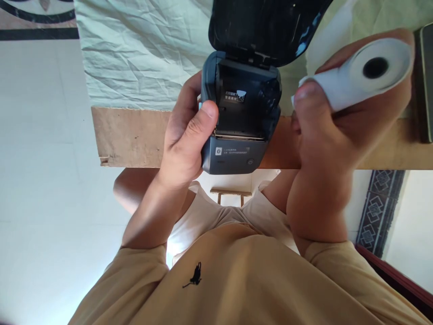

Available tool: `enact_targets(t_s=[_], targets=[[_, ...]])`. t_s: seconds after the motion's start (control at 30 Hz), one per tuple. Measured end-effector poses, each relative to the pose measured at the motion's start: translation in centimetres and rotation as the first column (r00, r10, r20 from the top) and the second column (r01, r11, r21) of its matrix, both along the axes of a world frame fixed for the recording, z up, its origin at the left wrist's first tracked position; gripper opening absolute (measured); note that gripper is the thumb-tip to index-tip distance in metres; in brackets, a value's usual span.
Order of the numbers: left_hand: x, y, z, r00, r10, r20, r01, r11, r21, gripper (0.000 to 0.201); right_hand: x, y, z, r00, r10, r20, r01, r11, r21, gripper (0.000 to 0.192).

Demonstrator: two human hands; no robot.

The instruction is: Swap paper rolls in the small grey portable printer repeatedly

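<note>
My left hand (189,135) is closed around the left side of a small dark label printer (233,155), its thumb over the near rim. The printer's glossy black lid (260,31) is swung up and back, so the hollow paper bay inside shows. To the right, my right hand (321,113) grips a white paper roll (358,76) with a dark core hole facing me. The thumb presses on the paper's free end, and the other fingers are mostly hidden behind the roll. Roll and printer are apart.
A pale green cloth (135,54) covers the table, leaving a bare wooden edge (131,137) in front. A dark flat device (426,81) lies at the right edge of view. Below, a small wooden stool (231,192) stands on the floor between the legs.
</note>
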State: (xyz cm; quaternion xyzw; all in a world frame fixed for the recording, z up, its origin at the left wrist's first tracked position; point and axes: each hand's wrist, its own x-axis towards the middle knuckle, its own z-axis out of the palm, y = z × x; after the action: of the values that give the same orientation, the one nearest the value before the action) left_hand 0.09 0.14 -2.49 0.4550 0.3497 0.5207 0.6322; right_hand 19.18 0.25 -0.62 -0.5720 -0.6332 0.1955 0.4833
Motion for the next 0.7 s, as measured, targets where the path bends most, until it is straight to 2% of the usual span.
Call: enact_targets(t_s=[0.07,0.17,0.3,0.37,0.53,0.6,0.7], targets=[[0.2,-0.1,0.0,1.000,0.025,0.004,-0.025,1.000,-0.009,0.048,0.4,-0.1,-0.2,0.990,-0.057,0.130,0.045,0.994,0.095,0.027],[0.3,-0.2,0.4,1.000,0.029,-0.006,-0.029,1.000,-0.010,0.049,0.9,-0.2,-0.3,0.964,-0.082,0.253,0.062,0.994,0.085,0.036],[0.3,-0.2,1.1,0.999,0.011,-0.032,-0.014,0.997,-0.082,0.045,1.0,-0.3,-0.7,0.969,-0.077,0.234,0.058,0.994,0.089,0.046],[0.3,-0.2,1.0,1.000,0.019,-0.025,-0.021,0.997,-0.074,0.045,1.1,-0.2,-0.9,0.969,-0.070,0.236,0.051,0.995,0.085,0.046],[0.3,-0.1,0.2,0.999,0.033,-0.035,-0.032,0.999,0.025,0.050,1.1,-0.1,-1.7,0.972,-0.018,0.235,0.012,1.000,0.024,0.032],[0.3,-0.2,0.5,0.999,0.038,-0.026,-0.037,0.998,0.043,0.052,0.9,-0.3,-1.8,0.973,-0.002,0.232,0.005,1.000,-0.016,0.039],[0.2,-0.4,1.5,0.997,0.036,-0.068,-0.041,0.997,-0.069,0.047,1.0,-0.9,-1.1,0.990,0.036,0.135,-0.035,0.999,-0.004,0.052]])
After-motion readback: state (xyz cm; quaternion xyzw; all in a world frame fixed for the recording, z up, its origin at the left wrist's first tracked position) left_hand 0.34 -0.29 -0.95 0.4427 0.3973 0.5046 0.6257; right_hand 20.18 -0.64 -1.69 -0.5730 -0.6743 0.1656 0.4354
